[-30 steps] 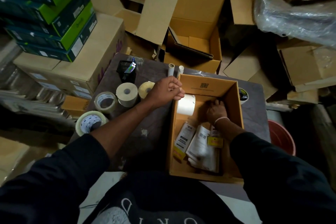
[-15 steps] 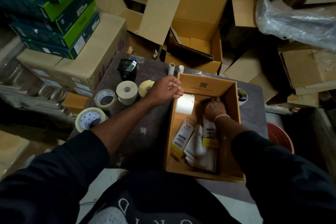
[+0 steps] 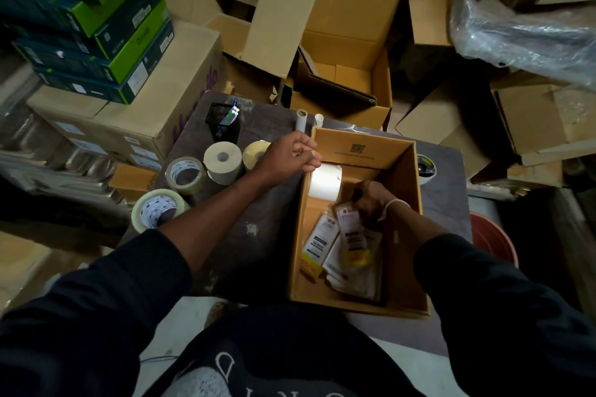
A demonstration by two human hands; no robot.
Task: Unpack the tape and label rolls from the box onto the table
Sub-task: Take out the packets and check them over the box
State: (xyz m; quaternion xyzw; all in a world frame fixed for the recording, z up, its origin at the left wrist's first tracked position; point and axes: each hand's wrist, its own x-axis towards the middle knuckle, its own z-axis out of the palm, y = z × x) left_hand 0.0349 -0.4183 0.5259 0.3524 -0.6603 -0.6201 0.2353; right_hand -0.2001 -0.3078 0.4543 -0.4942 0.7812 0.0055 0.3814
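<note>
While the left hand (image 3: 292, 156) curls over the box's (image 3: 401, 171) left wall, its fingers bent round the rim beside the white roll (image 3: 325, 182), the right hand (image 3: 371, 200) is down inside, fingers closed on the top of a flat packet (image 3: 353, 235). That roll stands against the left wall at the far end of the box; more packets (image 3: 319, 240) lie on the floor nearer the person. Four rolls already sit along the tabletop's (image 3: 258, 225) left edge: two tape rolls (image 3: 159, 208) at the near side, a cream roll (image 3: 223, 162) and a yellow one (image 3: 254, 153) further back, with a pen cup (image 3: 224, 125) at the far left corner.

The step looks like clearing packets off whatever lies beneath. Best to lift the packet straight up by its top edge, not drag it, so the others stay put. The left hand could simply drop onto the white roll, grip it across its width and carry it to the tabletop beside the cream roll, flat end down so it cannot roll off.
</note>
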